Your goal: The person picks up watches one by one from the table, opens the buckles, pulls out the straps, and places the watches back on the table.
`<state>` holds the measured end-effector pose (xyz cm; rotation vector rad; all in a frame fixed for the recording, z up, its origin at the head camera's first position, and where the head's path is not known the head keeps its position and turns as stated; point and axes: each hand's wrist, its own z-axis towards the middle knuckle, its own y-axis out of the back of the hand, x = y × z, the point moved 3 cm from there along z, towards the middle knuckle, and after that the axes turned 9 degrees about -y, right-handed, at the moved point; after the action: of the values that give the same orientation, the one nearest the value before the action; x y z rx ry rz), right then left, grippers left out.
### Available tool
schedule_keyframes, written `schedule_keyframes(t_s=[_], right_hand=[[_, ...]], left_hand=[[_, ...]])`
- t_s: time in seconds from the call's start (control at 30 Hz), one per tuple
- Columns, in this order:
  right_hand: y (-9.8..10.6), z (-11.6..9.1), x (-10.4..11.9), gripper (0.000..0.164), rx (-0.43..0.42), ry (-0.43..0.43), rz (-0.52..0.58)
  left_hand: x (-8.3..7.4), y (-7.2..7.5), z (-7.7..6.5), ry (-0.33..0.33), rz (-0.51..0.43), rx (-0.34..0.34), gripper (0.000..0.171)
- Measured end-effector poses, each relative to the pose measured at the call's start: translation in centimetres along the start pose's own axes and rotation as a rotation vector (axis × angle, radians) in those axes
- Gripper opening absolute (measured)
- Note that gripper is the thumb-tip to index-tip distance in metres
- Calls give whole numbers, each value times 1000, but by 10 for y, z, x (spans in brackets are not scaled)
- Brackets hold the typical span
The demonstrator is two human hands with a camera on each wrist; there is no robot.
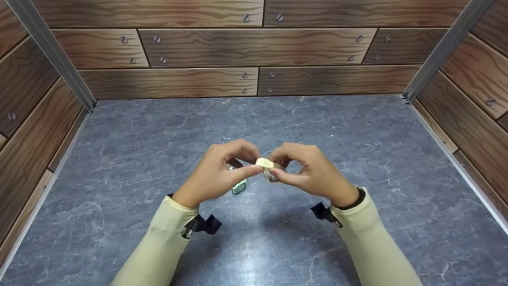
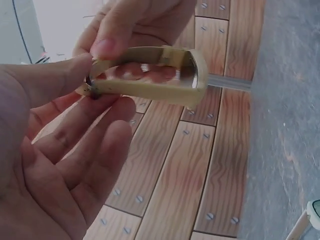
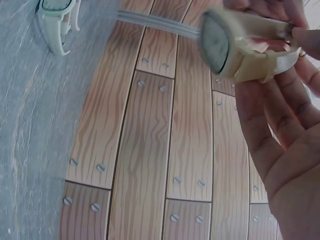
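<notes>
Both hands hold a cream-yellow wristwatch above the table. My left hand pinches the strap between thumb and forefinger; its other fingers are loosely bent below in the left wrist view. From the other side my right hand grips the same strap, fingertips close to the left thumb. The strap bends into a loop, its ends meeting at the fingertips. The round pale dial faces away from the hands in the right wrist view. Beneath the left hand lies a second watch, white and mint green, on the table.
A grey marbled tabletop spreads under the hands. Wood-patterned panels wall in the back and both sides, with grey metal posts at the rear corners. Both forearms wear pale sleeves and black wrist mounts.
</notes>
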<state>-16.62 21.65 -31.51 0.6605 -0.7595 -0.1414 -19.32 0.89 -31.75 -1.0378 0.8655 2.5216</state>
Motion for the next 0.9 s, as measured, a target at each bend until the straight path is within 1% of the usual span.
schedule_keyframes(t_s=[0.07, 0.13, 0.2, 0.37, 0.5, 0.77, 0.9], right_hand=[[1, 0, 0, 21, -10, 4, 7], [1, 0, 0, 21, -10, 4, -7], [1, 0, 0, 20, -7, -2, -32], [1, -1, -1, 20, 1, -33, -82], [-1, -1, -1, 19, 5, -38, -90], [-3, 1, -2, 16, 11, 5, -120], [-2, 1, -2, 19, 3, -2, -100]], left_hand=[[0, 1, 0, 7, -5, -3, 13], [-1, 1, 0, 10, 18, 12, 12], [-2, 1, 1, 6, 76, 29, 12], [-7, -2, 1, -21, 255, 54, 12], [-9, -3, 1, -40, 338, 54, 11], [-9, -3, 0, -51, 382, 75, 12], [-9, -2, 0, -61, 379, 60, 12]])
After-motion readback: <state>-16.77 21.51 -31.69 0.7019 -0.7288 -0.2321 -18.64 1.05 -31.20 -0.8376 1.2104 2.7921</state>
